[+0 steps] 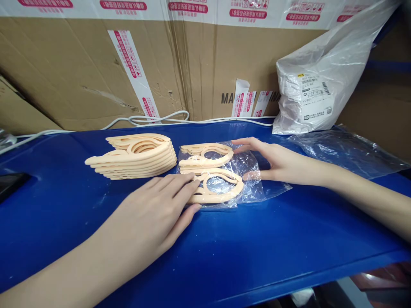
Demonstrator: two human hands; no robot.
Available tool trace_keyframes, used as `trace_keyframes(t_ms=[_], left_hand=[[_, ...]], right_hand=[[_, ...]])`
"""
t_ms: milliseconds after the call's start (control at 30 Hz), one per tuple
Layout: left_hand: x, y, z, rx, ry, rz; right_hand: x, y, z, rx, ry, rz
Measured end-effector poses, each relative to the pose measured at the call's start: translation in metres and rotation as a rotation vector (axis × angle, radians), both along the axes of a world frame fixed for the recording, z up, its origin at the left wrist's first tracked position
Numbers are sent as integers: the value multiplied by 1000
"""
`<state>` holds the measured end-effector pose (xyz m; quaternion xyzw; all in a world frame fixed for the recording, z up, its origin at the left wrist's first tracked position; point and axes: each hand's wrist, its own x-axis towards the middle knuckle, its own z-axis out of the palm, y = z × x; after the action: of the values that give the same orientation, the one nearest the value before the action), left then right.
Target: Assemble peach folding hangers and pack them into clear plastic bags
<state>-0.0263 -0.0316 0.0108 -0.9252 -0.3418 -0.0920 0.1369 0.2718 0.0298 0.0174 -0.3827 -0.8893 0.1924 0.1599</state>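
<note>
Two folded beige plastic folding hangers, a far one (205,162) and a near one (221,198), lie side by side in clear plastic bags (250,194) on the blue table. My left hand (160,205) is closed over the left end of the near hanger, its fingers on top and its thumb along the near edge. At the right end of the bags, my right hand (269,160) is open, thumb and fingers spread and touching the film. Left of the bags is a neat stack of matching folding hangers (141,160), apart from both hands.
A large cardboard box (205,60) stands behind the blue table (199,256), with a white cable (160,119) along its base. At the right back are a white labelled bag (298,98) and clear film (353,149). A dark object (13,184) lies at the left edge.
</note>
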Motion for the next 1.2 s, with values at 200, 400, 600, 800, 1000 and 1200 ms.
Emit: trace_keyframes(t_ms=[200, 400, 600, 800, 1000, 1200], left_hand=[[-7, 6, 2, -27, -119, 86], [-7, 5, -11, -67, -185, 137], [-3, 5, -15, -132, -205, 105], [-3, 7, -18, -16, -98, 84], [-3, 7, -20, 68, -16, 55], [-1, 5, -19, 74, -41, 71]], right_hand=[[-1, 1, -2, -6, 93, 4], [-5, 1, -7, -112, 137, 177], [-7, -2, -10, -42, 64, 231], [-10, -3, -9, -51, 113, 216], [-8, 2, -10, 77, 202, 21], [-9, 4, -17, 129, 231, 35]])
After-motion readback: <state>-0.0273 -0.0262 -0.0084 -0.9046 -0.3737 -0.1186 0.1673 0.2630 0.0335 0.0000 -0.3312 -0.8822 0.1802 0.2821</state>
